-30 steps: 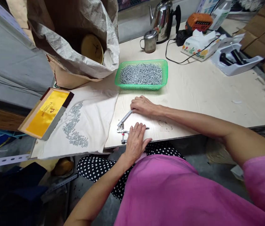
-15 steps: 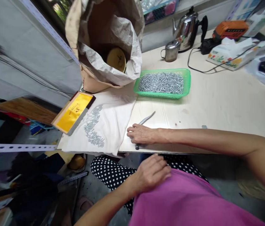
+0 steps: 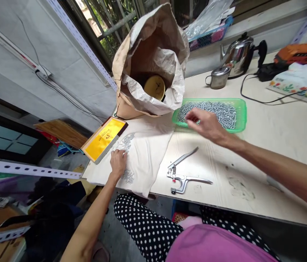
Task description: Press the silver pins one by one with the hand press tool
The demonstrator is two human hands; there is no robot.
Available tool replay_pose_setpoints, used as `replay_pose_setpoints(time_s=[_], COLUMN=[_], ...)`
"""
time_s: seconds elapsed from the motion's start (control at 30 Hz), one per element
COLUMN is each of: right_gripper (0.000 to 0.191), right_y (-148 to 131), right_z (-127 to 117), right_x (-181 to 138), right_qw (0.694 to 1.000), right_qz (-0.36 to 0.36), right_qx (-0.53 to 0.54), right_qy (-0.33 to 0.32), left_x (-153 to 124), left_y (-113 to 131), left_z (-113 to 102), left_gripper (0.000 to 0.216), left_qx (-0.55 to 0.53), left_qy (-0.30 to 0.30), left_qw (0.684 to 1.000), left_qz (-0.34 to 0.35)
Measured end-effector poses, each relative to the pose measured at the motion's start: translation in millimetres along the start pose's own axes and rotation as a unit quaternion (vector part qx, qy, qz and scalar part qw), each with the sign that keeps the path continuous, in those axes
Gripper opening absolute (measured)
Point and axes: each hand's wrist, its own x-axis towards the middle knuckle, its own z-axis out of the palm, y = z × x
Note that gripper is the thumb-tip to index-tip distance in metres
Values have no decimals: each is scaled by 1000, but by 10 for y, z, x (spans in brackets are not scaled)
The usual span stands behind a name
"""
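Note:
My left hand (image 3: pixel 118 162) rests palm down on a white cloth (image 3: pixel 145 153), fingers curled over a heap of small metal pieces (image 3: pixel 126 142) lying on it. My right hand (image 3: pixel 206 124) hovers at the near left edge of a green tray (image 3: pixel 242 116) filled with small metal pieces; its fingers are bent and slightly blurred, and nothing shows in them. Metal pliers (image 3: pixel 182 176) lie open on the table between my arms, untouched.
A large paper sack (image 3: pixel 153 54) with a yellow lid inside stands behind the cloth. A yellow box (image 3: pixel 104 138) lies at the cloth's left. A metal cup (image 3: pixel 218 77), kettle (image 3: pixel 239 54), cable and tissue pack (image 3: pixel 295 82) sit farther back. The table edge runs near my lap.
My right hand left the pliers and moved up to the green tray. My left hand came up from my lap onto the heap on the cloth. The view swung left and up.

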Motion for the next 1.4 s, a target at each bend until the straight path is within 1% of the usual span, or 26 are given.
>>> replay_pose_setpoints(time_s=[0.07,0.13,0.17,0.23,0.33,0.43,0.47,0.53,0.57,0.6,0.63,0.67,0.7,0.73,0.8,0.87,0.9,0.93,0.97,1.07,1.1,1.13,1.2,1.27,1.33,1.4], right_gripper=[20,25,27,27,24,20,18,13,11,10,10,12,13,13,8,5,6,7,7,9,10,11,12,11,11,11], right_y=[254,425,464,446,227,-96,-208,-424,-526,-621,-708,-786,-854,-911,-994,-1043,-1058,-1069,-1077,-1089,-1089,-1089,-1084,-1077,-1074,-1079], right_z=[-206,-321,-341,-312,-136,164,292,586,746,909,1069,1219,1351,1462,1608,1663,1666,1660,1651,1633,1634,1638,1648,1658,1666,1671], right_x=[84,74,42,-45,-153,-173,-165,-144,-137,-133,-133,-136,-142,-148,-161,-174,-181,-189,-198,-230,-242,-253,-273,-289,-297,-302], right_qw=[996,990,987,987,993,997,995,984,975,964,953,943,932,923,910,908,909,908,905,881,871,863,863,880,894,899], right_qz=[2,7,8,-4,-34,-41,-37,-12,12,45,80,115,149,178,212,217,214,211,210,224,233,241,242,227,214,209], right_qx=[-80,-139,-156,-162,-115,-18,25,117,161,200,231,252,269,280,289,287,286,287,290,320,331,336,319,280,251,241], right_qy=[28,36,34,19,-18,-66,-88,-133,-152,-168,-179,-184,-190,-197,-209,-214,-216,-221,-230,-268,-279,-290,-308,-311,-305,-298], left_x=[97,158,180,211,228,173,130,6,-73,-156,-241,-323,-397,-461,-557,-619,-642,-662,-680,-723,-733,-740,-750,-757,-762,-770], left_y=[7,24,31,40,46,78,105,195,260,335,416,500,579,651,755,800,803,798,788,747,736,728,718,715,713,708], left_z=[35,52,53,41,-5,-55,-69,-92,-104,-118,-135,-157,-181,-209,-264,-304,-315,-319,-315,-283,-272,-262,-250,-243,-235,-223], left_gripper=[21,18,16,15,14,7,9,22,30,37,44,48,51,52,52,53,53,53,52,45,43,43,43,44,45,47], left_qx=[-13,-40,-54,-81,-135,-228,-261,-321,-368,-429,-495,-559,-615,-655,-695,-714,-715,-709,-696,-628,-606,-591,-578,-578,-583,-597], left_qy=[-25,-36,-39,-43,-40,-25,-27,-44,-61,-81,-101,-121,-140,-156,-180,-194,-194,-188,-176,-122,-111,-109,-121,-138,-152,-167], left_qw=[1000,999,998,996,990,972,963,942,923,892,851,803,754,712,663,638,638,648,668,752,773,786,794,792,784,767], left_qz=[-7,-5,-2,4,-1,-47,-64,-85,-99,-119,-143,-166,-187,-201,-210,-213,-212,-207,-197,-161,-152,-145,-141,-143,-151,-166])
